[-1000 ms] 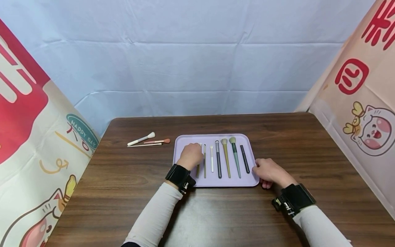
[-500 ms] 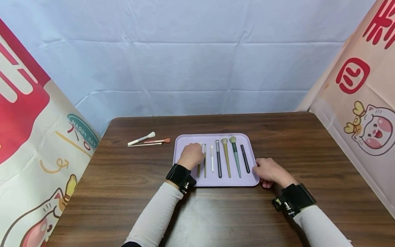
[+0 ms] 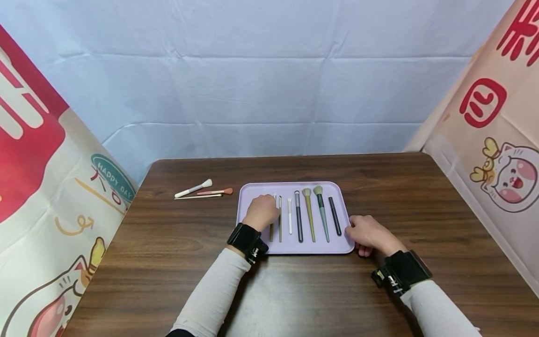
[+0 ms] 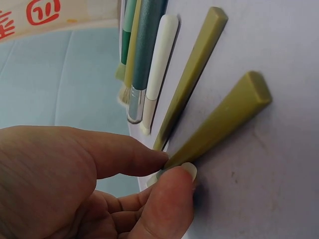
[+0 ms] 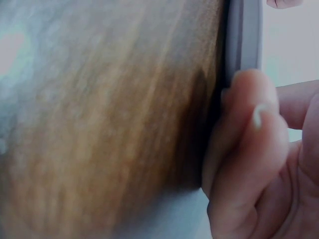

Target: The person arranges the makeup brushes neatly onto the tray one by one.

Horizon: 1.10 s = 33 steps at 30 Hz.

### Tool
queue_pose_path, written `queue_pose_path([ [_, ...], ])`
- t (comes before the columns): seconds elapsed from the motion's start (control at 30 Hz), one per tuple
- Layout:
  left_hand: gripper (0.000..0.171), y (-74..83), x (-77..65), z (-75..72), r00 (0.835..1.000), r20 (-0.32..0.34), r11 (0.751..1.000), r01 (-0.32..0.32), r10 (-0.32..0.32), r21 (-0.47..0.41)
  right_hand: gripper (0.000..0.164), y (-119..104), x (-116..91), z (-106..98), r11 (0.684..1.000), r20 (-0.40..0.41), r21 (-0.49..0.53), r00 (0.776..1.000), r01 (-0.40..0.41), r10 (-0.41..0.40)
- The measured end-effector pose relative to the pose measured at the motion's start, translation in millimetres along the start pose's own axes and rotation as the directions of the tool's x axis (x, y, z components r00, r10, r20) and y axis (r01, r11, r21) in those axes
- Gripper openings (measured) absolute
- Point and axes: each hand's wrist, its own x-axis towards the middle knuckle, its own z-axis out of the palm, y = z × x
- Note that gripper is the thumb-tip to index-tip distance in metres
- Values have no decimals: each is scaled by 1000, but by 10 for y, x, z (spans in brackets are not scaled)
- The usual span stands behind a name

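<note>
On a lilac tray (image 3: 309, 249), my left hand (image 3: 262, 211) pinches an olive-handled makeup brush (image 4: 222, 117) between thumb and finger, low on its handle near the brush head. The fingers mostly cover that head. Right beside it lies a second thin olive brush (image 4: 192, 74). Further right in the row are a short white brush (image 3: 289, 217), a dark blue-grey brush (image 3: 298, 217), a larger olive brush (image 3: 309, 215), a green brush (image 3: 322, 215) and a black-handled one (image 3: 334, 216). My right hand (image 3: 368, 233) grips the tray's right edge with curled fingers (image 5: 249, 144).
Left of the tray, a white makeup brush (image 3: 193, 188), a pink brush (image 3: 215, 192) and a thin pale brush (image 3: 198, 197) lie close together on the brown wooden table (image 3: 147, 262). Pale blue cloth (image 3: 261, 93) hangs behind, with printed cloths at both sides.
</note>
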Motion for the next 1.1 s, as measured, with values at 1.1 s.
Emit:
queue_pose_path([
  [1.1, 22, -321, -77, -296, 990, -141, 998, -7, 17, 69, 14, -13, 3, -11, 1000, 17, -12, 1000, 6, -5],
])
